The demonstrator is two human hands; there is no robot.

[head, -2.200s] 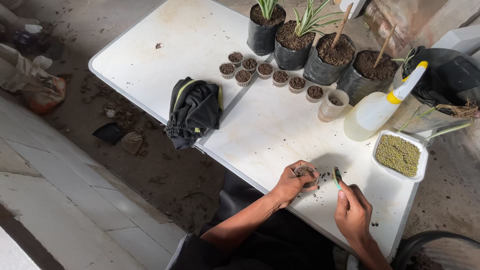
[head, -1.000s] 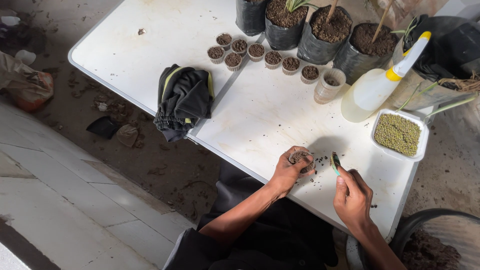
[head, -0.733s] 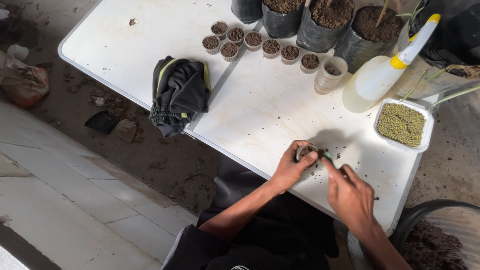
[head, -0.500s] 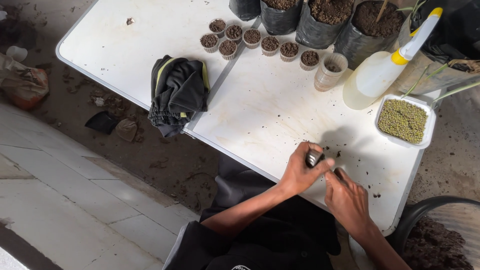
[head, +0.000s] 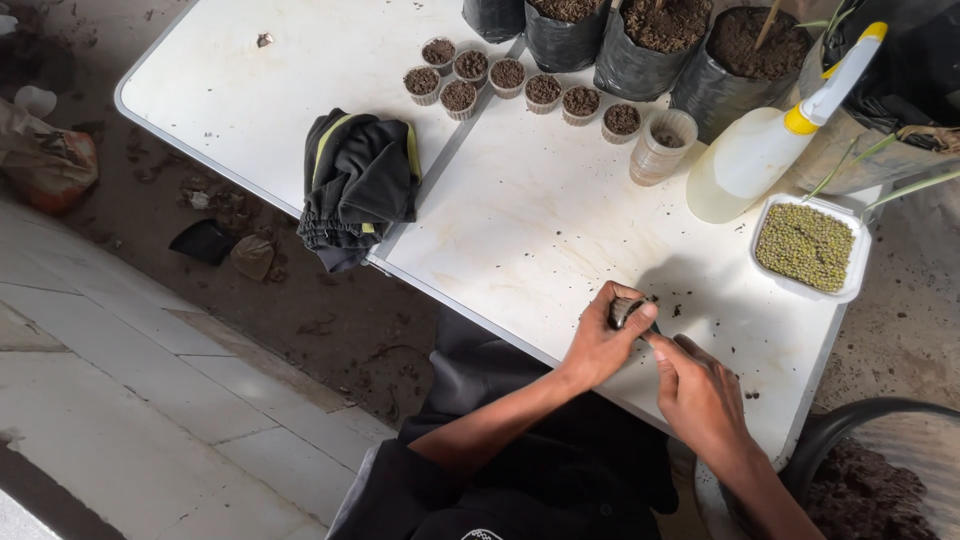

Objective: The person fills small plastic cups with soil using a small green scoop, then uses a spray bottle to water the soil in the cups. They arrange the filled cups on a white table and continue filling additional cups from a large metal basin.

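Observation:
My left hand [head: 603, 338] grips a small soil-filled cup [head: 627, 311], tilted just above the white table [head: 300, 60] near its front edge. My right hand [head: 700, 395] is right beside it, fingers reaching to the cup's rim, with a thin green tool [head: 652, 326] barely showing between the hands. Loose soil crumbs [head: 680, 305] lie on the table beside the cup.
Several small soil-filled cups [head: 510, 85] line the back, with a clear cup [head: 662, 146], black grow bags [head: 640, 40], a spray bottle [head: 770, 140] and a white tray of green seeds [head: 808, 247]. Dark clothing [head: 358, 185] lies at the table edge. A soil bucket [head: 880, 480] stands lower right.
My left hand lifted and tilted the small cup off the table, and my right hand moved in against it. The view shifted closer over the table.

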